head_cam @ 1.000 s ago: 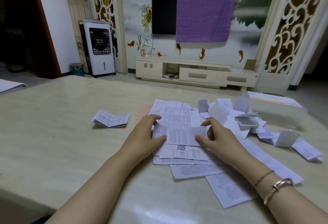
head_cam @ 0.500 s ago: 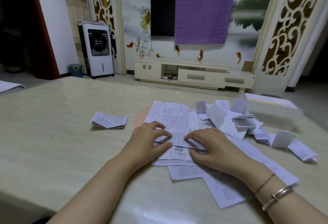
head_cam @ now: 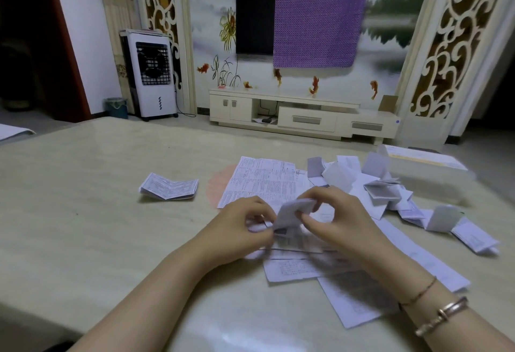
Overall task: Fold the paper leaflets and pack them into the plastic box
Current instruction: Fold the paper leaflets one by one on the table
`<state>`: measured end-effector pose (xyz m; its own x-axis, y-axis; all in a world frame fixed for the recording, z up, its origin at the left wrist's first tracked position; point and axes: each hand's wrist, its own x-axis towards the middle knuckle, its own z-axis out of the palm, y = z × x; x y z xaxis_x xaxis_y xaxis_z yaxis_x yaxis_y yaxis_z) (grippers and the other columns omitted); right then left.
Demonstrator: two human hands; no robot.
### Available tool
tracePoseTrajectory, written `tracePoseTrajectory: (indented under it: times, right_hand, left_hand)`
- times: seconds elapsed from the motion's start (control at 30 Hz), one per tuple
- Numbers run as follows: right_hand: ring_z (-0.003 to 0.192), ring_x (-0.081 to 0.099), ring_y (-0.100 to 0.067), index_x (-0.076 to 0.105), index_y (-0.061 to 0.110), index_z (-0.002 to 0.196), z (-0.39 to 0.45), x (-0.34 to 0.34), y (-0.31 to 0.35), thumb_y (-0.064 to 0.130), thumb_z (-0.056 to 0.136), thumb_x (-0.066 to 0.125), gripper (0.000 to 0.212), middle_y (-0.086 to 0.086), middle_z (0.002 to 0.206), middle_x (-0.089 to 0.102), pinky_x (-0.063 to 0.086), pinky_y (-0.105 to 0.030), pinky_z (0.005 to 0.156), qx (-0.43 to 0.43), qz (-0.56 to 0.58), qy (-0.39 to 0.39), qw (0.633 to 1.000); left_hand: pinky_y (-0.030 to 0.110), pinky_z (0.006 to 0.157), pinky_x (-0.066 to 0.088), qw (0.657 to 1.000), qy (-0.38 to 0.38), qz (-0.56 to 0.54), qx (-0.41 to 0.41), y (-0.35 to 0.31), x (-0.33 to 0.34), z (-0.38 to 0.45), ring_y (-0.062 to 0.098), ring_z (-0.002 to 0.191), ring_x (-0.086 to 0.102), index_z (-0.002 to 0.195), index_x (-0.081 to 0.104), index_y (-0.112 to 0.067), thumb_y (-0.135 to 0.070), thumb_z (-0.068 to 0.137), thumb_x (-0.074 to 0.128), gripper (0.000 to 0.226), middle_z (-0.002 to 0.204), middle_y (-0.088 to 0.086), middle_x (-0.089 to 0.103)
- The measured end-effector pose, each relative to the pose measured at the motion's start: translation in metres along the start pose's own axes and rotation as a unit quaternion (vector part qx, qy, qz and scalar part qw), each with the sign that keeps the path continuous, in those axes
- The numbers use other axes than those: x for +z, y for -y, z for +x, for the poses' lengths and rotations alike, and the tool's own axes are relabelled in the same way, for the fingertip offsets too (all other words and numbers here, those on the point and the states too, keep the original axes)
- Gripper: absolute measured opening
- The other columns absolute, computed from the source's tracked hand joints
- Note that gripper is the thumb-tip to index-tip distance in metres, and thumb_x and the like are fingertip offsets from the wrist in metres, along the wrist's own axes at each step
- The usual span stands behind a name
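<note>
Left hand (head_cam: 245, 226) and right hand (head_cam: 334, 220) pinch a half-folded leaflet (head_cam: 292, 212) above the bench (head_cam: 83, 212); a hurried, uneven crease could leave it springing open.

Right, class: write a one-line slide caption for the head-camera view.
Both hands, left hand and right hand, fold a paper leaflet over loose sheets near a plastic box.

Pale table (head_cam: 83, 226) bears leaflets (head_cam: 168, 190) (some folded), seemingly a box (head_cam: 429, 176).
</note>
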<state>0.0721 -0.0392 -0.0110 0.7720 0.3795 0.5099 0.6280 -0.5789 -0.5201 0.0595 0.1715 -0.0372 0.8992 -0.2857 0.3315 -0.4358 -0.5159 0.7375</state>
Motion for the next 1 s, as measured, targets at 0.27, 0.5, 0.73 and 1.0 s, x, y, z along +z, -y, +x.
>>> tracePoseTrajectory:
  times: [0.27, 0.5, 0.73, 1.0]
  right_hand:
    - [0.093, 0.051, -0.009, 0.040, 0.029, 0.127, 0.007, 0.021, -0.010, 0.041, 0.080, 0.069, 0.057, 0.012, 0.086, 0.056, 0.046, -0.032, 0.086, 0.118, -0.075, 0.058, 0.988]
    - [0.119, 0.036, -0.012, 0.042, 0.027, 0.125, 0.002, 0.021, -0.011, 0.033, 0.088, 0.059, 0.042, 0.011, 0.121, 0.043, 0.035, -0.034, 0.100, 0.069, -0.109, 0.063, 0.990]
    - [0.126, 0.040, -0.002, 0.036, 0.029, 0.132, -0.001, 0.021, -0.011, 0.018, 0.094, 0.043, 0.041, 0.014, 0.136, 0.046, 0.034, -0.024, 0.104, 0.054, -0.028, 0.114, 0.992]
    - [0.127, 0.040, -0.012, 0.016, 0.034, 0.148, 0.001, 0.025, -0.008, 0.054, 0.094, 0.038, 0.062, 0.017, 0.139, 0.046, 0.032, -0.029, 0.105, 0.024, -0.117, 0.151, 0.981]
  left_hand:
    - [0.019, 0.068, 0.039, 0.993, -0.059, 0.098, -0.038, 0.009, 0.003, 0.009, 0.005, 0.075, 0.050, 0.083, 0.055, -0.019, -0.029, 0.081, 0.072, 0.020, 0.083, -0.013, 0.055]
    - [0.028, 0.096, 0.037, 0.979, -0.031, 0.188, 0.068, 0.009, 0.007, 0.007, 0.003, 0.107, 0.042, 0.128, 0.051, -0.037, -0.044, 0.087, 0.058, 0.042, 0.122, -0.020, 0.049]
    - [0.027, 0.091, 0.031, 0.951, 0.000, 0.305, 0.046, 0.006, 0.010, 0.008, 0.012, 0.108, 0.042, 0.138, 0.042, -0.044, -0.053, 0.095, 0.044, 0.044, 0.114, -0.013, 0.051]
    - [0.033, 0.098, 0.035, 0.957, -0.034, 0.289, -0.026, 0.016, -0.011, -0.002, 0.013, 0.109, 0.049, 0.129, 0.055, -0.046, -0.027, 0.097, 0.043, 0.039, 0.115, -0.012, 0.050]
